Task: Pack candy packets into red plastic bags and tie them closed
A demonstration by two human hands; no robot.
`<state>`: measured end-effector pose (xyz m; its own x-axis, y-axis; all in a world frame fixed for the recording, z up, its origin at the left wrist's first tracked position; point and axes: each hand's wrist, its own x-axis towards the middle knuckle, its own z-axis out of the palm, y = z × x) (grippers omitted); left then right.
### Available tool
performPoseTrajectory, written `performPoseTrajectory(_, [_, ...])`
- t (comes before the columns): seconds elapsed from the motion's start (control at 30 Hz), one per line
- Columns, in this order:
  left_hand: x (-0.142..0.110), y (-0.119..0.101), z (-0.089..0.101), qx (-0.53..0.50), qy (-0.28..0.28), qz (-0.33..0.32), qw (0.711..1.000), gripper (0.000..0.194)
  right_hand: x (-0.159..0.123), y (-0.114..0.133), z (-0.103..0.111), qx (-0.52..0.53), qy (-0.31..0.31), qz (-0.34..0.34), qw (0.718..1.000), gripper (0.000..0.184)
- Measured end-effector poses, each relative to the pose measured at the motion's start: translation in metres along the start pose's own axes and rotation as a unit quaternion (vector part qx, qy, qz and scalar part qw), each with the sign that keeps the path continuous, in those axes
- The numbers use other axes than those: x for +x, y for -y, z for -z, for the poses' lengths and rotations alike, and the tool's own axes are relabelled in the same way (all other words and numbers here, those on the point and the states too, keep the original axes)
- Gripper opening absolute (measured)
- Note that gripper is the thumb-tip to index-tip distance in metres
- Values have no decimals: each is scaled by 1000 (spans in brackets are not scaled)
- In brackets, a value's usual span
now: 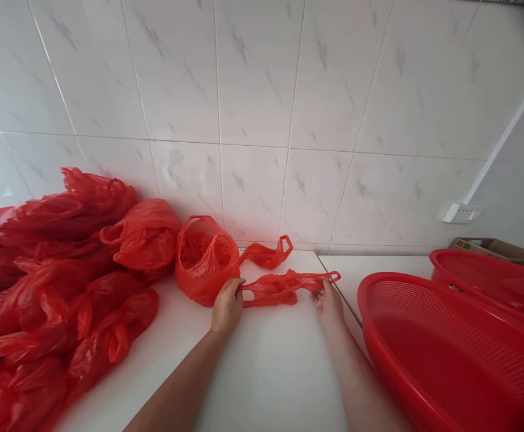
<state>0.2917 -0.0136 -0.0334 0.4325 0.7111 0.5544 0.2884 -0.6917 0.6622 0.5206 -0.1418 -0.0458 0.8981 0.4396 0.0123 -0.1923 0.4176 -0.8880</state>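
A thin red plastic bag (280,282) is stretched sideways between my two hands, low over the white table (271,372). My left hand (228,306) pinches its left end, close to a hole that looks like a handle loop. At the other end, my right hand (328,300) grips the bag just below a small loop. Left of my left hand stands an open red plastic bag (207,270) with crumpled red plastic inside. Behind the stretched bag, another crumpled red bag (266,255) lies near the wall.
A large heap of red plastic bags (63,288) covers the left side, with a stuffed bag (147,237) beside it. On the right sit a red perforated basket (401,288) and a second red basket (478,264). A cardboard box (505,249) and a wall socket (461,213) are behind.
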Motion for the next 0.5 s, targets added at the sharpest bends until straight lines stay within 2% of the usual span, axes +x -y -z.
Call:
performPoseTrajectory(0.17, [-4,-17,-2,9,49,-69,996,44,-27,-1,-5,-124,59,4,991,44])
performPoseTrajectory(0.23, [-10,-26,-7,1,91,-67,994,51,-34,-1,-10,-173,93,9,980,42])
performPoseTrajectory(0.37, [-23,-38,-21,-47,186,23,981,65,-38,-3,-17,-236,145,13,961,37])
performPoseTrajectory(0.5, [-26,-42,-28,-153,191,101,964,72,-43,-8,-24,-252,202,10,946,21])
